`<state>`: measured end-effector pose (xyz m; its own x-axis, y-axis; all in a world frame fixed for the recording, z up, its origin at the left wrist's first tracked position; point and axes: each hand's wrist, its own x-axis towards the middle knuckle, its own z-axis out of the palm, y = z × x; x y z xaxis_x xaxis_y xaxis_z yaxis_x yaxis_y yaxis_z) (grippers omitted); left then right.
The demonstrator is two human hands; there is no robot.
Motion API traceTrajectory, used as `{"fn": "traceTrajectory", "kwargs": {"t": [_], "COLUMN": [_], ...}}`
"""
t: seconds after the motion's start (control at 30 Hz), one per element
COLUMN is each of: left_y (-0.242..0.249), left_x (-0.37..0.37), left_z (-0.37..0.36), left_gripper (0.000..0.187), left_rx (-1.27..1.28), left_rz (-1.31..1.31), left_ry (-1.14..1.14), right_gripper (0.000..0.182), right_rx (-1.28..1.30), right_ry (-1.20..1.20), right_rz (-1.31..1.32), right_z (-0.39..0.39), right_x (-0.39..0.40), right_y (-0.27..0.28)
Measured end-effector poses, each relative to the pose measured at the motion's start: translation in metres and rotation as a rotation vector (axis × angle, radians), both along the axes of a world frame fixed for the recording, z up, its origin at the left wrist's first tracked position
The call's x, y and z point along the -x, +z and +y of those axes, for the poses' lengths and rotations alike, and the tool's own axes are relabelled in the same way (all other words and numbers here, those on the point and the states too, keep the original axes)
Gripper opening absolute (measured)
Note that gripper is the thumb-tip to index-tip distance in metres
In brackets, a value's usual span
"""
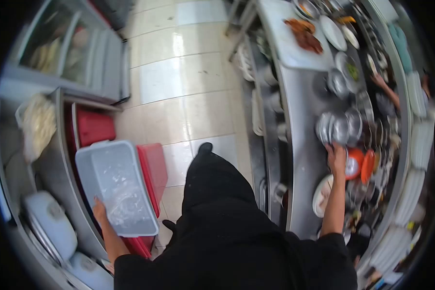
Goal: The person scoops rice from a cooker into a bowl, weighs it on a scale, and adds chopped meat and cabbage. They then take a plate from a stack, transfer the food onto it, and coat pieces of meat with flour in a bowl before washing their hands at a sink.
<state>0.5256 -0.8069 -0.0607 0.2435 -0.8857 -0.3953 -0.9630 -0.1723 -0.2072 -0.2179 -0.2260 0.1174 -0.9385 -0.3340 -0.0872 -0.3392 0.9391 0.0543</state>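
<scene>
Left hand [99, 210] is gripping the long side rim of a light grey plastic tub [118, 186]: thumb is showing over the rim, the other fingers are mostly hidden, so exact opening is hard to tell. Tub is sitting on the person's left, between the left-hand metal desk [53, 179] and the floor aisle [169, 116], with clear, shiny contents spreading over its bottom. Red bin [95, 126] is standing just beyond the tub's far end; another red container [152, 174] is showing along its right side, partly covered by it.

Right hand [337, 157] is reaching over the right-hand steel desk [304, 125], partly open, fingertips at the near edge of the stacked metal bowls [329, 128]; firm grip or light touch, cannot tell. Orange-red bowl [354, 163] is lying just right of this hand. Oval white plate [322, 195] is resting nearer the person, beside the right forearm, holding pale food.

Farther up the same desk, white cutting board [295, 48] is carrying reddish-brown cooked meat [307, 38]. Across the desk, a co-worker's hand [378, 79] is showing near a plate of greens [350, 70], well apart from the person's hands.
</scene>
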Motion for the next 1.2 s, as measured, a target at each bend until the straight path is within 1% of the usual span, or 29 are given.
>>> {"fn": "traceTrajectory", "kwargs": {"t": [0.03, 0.07, 0.1, 0.17, 0.2, 0.23, 0.27, 0.3, 0.33, 0.37, 0.4, 0.43, 0.47, 0.5, 0.57, 0.6, 0.67, 0.7, 0.77, 0.8, 0.83, 0.87, 0.9, 0.97, 1.0, 1.03, 1.1, 1.17, 1.2], "left_y": [0.021, 0.052, 0.081, 0.036, 0.043, 0.058, 0.068, 0.07, 0.075, 0.075, 0.082, 0.081, 0.086, 0.106, 0.105, 0.108, 0.121, 0.129, 0.141, 0.143, 0.137, 0.126, 0.117, 0.098, 0.074, 0.055, 0.018, -0.014, -0.03], "left_x": [0.034, 0.083, 0.136, 0.118, 0.154, 0.215, 0.264, 0.304, 0.344, 0.377, 0.413, 0.442, 0.469, 0.496, 0.53, 0.544, 0.565, 0.573, 0.583, 0.588, 0.589, 0.589, 0.591, 0.592, 0.587, 0.582, 0.582, 0.586, 0.59], "left_z": [-0.003, 0.009, 0.022, 0.001, 0.008, 0.021, 0.036, 0.051, 0.072, 0.093, 0.12, 0.146, 0.172, 0.193, 0.227, 0.236, 0.254, 0.257, 0.26, 0.266, 0.268, 0.266, 0.261, 0.251, 0.241, 0.232, 0.215, 0.205, 0.201], "left_gripper": [0.078, 0.081, 0.073, 0.06, 0.055, 0.05, 0.044, 0.035, 0.024, 0.017, 0.014, 0.014, 0.017, 0.019, 0.027, 0.027, 0.033, 0.033, 0.037, 0.025, 0.025, 0.017, 0.013, 0.013, 0.014, 0.016, 0.012, 0.014, 0.014], "left_rx": [0.055, 0.153, 0.265, 0.482, 0.496, 0.51, 0.476, 0.413, 0.253, 0.048, -0.104, -0.199, -0.4, -0.544, -0.871, -0.903, -1.063, -1.086, -1.33, -1.265, -1.256, -1.19, -1.118, -1.047, -0.969, -0.893, -0.801, -0.601, -0.566], "left_rz": [-0.177, -0.239, -0.179, 0.091, 0.247, 0.406, 0.557, 0.693, 0.852, 1.057, 1.139, 1.275, 1.388, 1.406, 1.537, 1.544, 1.616, 1.62, 1.446, 1.382, 1.379, 1.314, 1.252, 1.24, 1.259, 1.27, 1.276, 1.26, 1.257], "left_ry": [0.271, 0.215, 0.1, -0.388, -0.443, -0.499, -0.526, -0.503, -0.468, -0.423, -0.349, -0.389, -0.299, -0.337, -0.159, -0.201, -0.142, -0.195, -0.141, -0.2, -0.203, -0.268, -0.331, -0.25, -0.244, -0.23, -0.147, -0.098, -0.065], "right_gripper": [0.032, 0.032, 0.034, 0.037, 0.04, 0.04, 0.04, 0.041, 0.034, 0.034, 0.031, 0.028, 0.024, 0.021, 0.018, 0.018, 0.016, 0.017, 0.015, 0.014, 0.014, 0.013, 0.013, 0.016, 0.02, 0.02, 0.027, 0.032, 0.035], "right_rx": [0.111, 0.106, 0.108, 0.12, 0.133, 0.128, 0.364, 0.599, 0.459, 0.456, 0.569, 0.687, 0.664, 0.64, 0.648, 0.696, 0.761, 0.779, 0.828, 0.833, 0.839, 0.731, 0.747, 0.868, 0.859, 0.862, 0.951, 0.882, 0.898], "right_ry": [0.063, 0.0, -0.049, -0.114, -0.178, -0.175, -0.181, -0.186, -0.12, -0.118, -0.025, 0.067, 0.136, 0.197, 0.327, 0.315, 0.318, 0.337, 0.435, 0.465, 0.508, 0.503, 0.519, 0.569, 0.507, 0.529, 0.322, 0.115, 0.056], "right_rz": [0.09, 0.093, 0.094, 0.05, 0.0, -0.009, 0.044, 0.096, 0.199, 0.194, 0.173, 0.15, 0.11, 0.077, 0.056, 0.005, -0.051, -0.061, -0.107, -0.144, -0.196, -0.256, -0.256, -0.307, -0.273, -0.297, -0.074, -0.014, -0.064], "right_z": [-0.021, -0.029, -0.034, -0.022, -0.02, -0.023, -0.031, -0.039, -0.055, -0.069, -0.082, -0.094, -0.103, -0.112, -0.131, -0.135, -0.132, -0.129, -0.127, -0.129, -0.132, -0.134, -0.136, -0.146, -0.15, -0.157, -0.177, -0.194, -0.203], "right_x": [-0.01, -0.012, -0.011, -0.006, -0.002, -0.004, -0.009, -0.015, -0.025, -0.036, -0.047, -0.057, -0.067, -0.077, -0.093, -0.1, -0.109, -0.115, -0.126, -0.133, -0.14, -0.144, -0.144, -0.135, -0.129, -0.121, -0.093, -0.059, -0.035], "right_y": [0.019, 0.03, 0.035, 0.039, 0.038, 0.037, 0.038, 0.041, 0.054, 0.06, 0.063, 0.06, 0.054, 0.049, 0.038, 0.035, 0.024, 0.016, 0.003, -0.004, -0.01, -0.017, -0.027, -0.047, -0.052, -0.065, -0.109, -0.162, -0.177]}}
